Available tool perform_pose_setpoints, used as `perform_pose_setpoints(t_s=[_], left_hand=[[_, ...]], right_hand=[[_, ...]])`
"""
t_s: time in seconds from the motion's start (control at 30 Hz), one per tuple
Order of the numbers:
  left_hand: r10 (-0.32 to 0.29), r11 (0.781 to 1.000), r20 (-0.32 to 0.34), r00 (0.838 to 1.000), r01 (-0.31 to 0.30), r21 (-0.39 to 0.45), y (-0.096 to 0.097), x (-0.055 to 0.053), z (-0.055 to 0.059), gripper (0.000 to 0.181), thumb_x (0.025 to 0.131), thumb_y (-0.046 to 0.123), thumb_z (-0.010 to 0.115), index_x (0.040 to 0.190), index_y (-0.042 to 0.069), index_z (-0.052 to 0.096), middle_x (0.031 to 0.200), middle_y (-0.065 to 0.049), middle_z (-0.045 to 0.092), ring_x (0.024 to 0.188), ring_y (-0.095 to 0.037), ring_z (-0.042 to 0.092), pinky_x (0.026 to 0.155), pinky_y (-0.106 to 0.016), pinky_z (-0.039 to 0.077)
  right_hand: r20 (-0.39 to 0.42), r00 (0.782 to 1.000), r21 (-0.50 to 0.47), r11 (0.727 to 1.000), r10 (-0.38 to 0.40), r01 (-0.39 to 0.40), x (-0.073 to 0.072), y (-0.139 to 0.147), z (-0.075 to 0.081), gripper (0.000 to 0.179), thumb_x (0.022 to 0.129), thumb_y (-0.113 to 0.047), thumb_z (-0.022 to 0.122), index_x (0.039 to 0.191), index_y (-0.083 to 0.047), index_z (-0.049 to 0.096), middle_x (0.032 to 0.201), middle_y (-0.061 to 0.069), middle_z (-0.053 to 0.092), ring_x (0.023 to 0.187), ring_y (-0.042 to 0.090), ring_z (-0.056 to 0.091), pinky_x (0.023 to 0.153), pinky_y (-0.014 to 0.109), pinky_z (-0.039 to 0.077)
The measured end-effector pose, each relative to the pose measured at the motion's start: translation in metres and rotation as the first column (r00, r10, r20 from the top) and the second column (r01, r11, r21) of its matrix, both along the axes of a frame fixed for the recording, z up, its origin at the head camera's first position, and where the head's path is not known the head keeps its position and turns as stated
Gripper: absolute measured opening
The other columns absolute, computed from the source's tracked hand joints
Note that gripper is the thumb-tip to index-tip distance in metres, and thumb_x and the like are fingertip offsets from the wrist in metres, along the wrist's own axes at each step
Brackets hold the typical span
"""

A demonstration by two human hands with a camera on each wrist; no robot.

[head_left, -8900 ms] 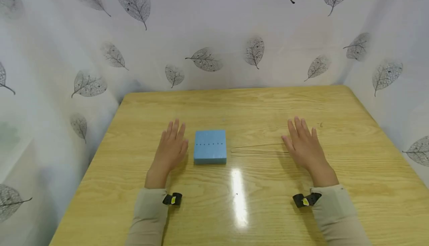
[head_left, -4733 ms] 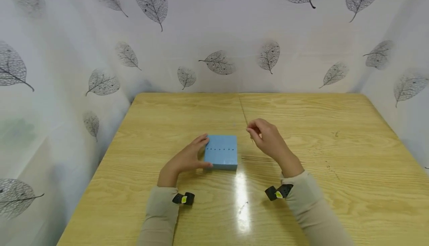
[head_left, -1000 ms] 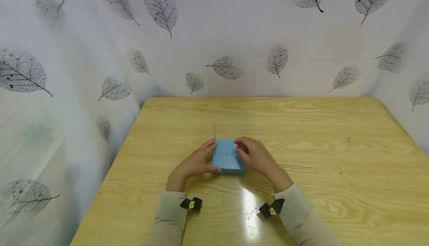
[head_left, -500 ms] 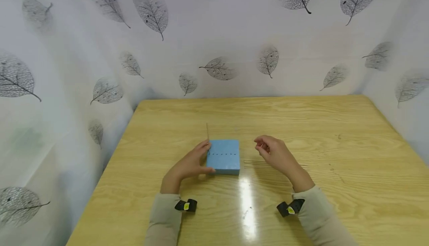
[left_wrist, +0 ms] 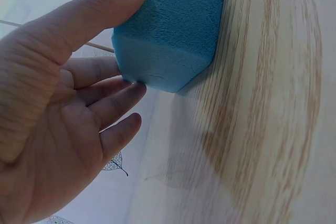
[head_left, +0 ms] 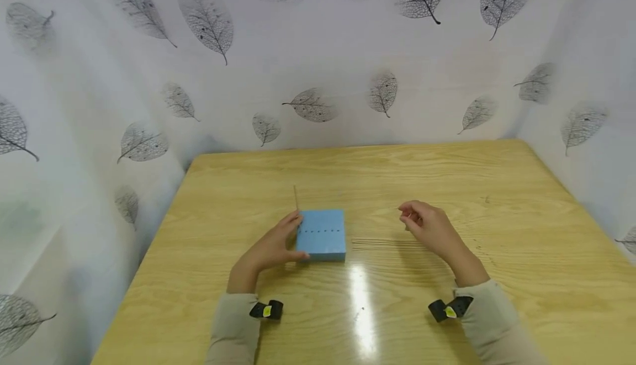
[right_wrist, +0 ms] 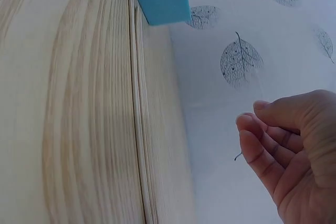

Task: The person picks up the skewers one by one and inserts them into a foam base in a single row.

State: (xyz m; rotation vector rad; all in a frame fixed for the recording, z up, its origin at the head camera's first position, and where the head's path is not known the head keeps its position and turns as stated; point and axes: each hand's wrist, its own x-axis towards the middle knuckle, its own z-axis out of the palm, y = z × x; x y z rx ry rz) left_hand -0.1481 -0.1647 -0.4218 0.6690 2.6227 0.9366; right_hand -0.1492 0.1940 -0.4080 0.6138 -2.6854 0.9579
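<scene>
My left hand (head_left: 272,246) grips the left side of a blue foam block (head_left: 322,243), thumb at the front and fingers at the back left. A row of small dark holes crosses the block's top. From the left end of that row a thin wooden stick (head_left: 296,198) rises upright, its foot partly behind my fingers. Several more thin sticks (head_left: 380,243) lie side by side on the table, right of the block. Over their right part hovers my right hand (head_left: 432,232), fingers loosely curled; the right wrist view shows nothing between thumb and fingertips.
The wood-grain table (head_left: 199,326) reaches back to a white leaf-print curtain (head_left: 338,50), which also hangs at both sides. A glossy light reflection (head_left: 362,310) lies in front of the block.
After lifting one stick off the table, my right hand has left it standing in the block and moved away rightward over the lying sticks. My left hand keeps holding the block.
</scene>
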Motion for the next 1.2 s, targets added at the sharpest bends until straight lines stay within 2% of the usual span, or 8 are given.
perform_pose_setpoints(t_s=[0.27, 0.5, 0.7, 0.93, 1.2], left_hand=[[0.014, 1.000, 0.016, 1.000, -0.014, -0.005, -0.004, 0.002, 0.000, 0.092, 0.079, 0.029, 0.078, 0.148, -0.002, 0.025, 0.156, -0.016, 0.017, 0.143, -0.031, 0.016, 0.113, -0.047, 0.023], [0.016, 1.000, 0.014, 1.000, -0.016, 0.003, -0.005, 0.003, 0.000, 0.092, 0.079, 0.029, 0.078, 0.147, -0.002, 0.025, 0.156, -0.017, 0.017, 0.142, -0.032, 0.016, 0.112, -0.049, 0.023], [0.010, 1.000, 0.002, 1.000, -0.010, 0.011, -0.005, 0.003, 0.001, 0.093, 0.079, 0.029, 0.078, 0.148, -0.002, 0.024, 0.156, -0.017, 0.017, 0.142, -0.032, 0.016, 0.112, -0.049, 0.023], [0.005, 1.000, 0.004, 1.000, -0.005, 0.017, -0.003, 0.002, 0.001, 0.092, 0.079, 0.028, 0.078, 0.147, -0.003, 0.025, 0.155, -0.017, 0.018, 0.142, -0.033, 0.017, 0.111, -0.050, 0.024], [-0.005, 1.000, -0.003, 1.000, 0.005, 0.011, 0.001, 0.000, 0.000, 0.091, 0.078, 0.026, 0.078, 0.146, -0.004, 0.026, 0.155, -0.018, 0.018, 0.142, -0.033, 0.017, 0.112, -0.049, 0.023]], right_hand=[[0.009, 1.000, 0.000, 1.000, -0.012, 0.012, 0.000, 0.013, -0.001, 0.019, 0.086, 0.003, 0.064, 0.105, 0.006, 0.064, 0.081, 0.005, 0.066, 0.066, 0.013, 0.059, 0.057, 0.026, 0.051], [0.024, 1.000, 0.002, 1.000, -0.015, 0.015, 0.001, 0.020, -0.004, 0.014, 0.085, 0.003, 0.065, 0.099, 0.004, 0.065, 0.081, 0.004, 0.064, 0.066, 0.011, 0.056, 0.056, 0.025, 0.050], [0.103, 0.994, 0.054, 0.998, -0.020, 0.015, 0.000, 0.027, -0.008, 0.007, 0.086, 0.003, 0.064, 0.093, 0.002, 0.065, 0.082, 0.004, 0.062, 0.066, 0.010, 0.051, 0.056, 0.025, 0.046], [0.250, 0.968, 0.116, 0.993, 0.004, -0.034, -0.003, 0.031, -0.015, 0.008, 0.087, 0.003, 0.060, 0.093, 0.000, 0.064, 0.080, 0.001, 0.060, 0.068, 0.012, 0.050, 0.059, 0.029, 0.045], [0.307, 0.952, 0.127, 0.990, 0.017, -0.058, -0.002, 0.032, -0.022, 0.008, 0.087, 0.003, 0.060, 0.090, -0.003, 0.064, 0.083, 0.004, 0.063, 0.072, 0.014, 0.053, 0.064, 0.033, 0.047]])
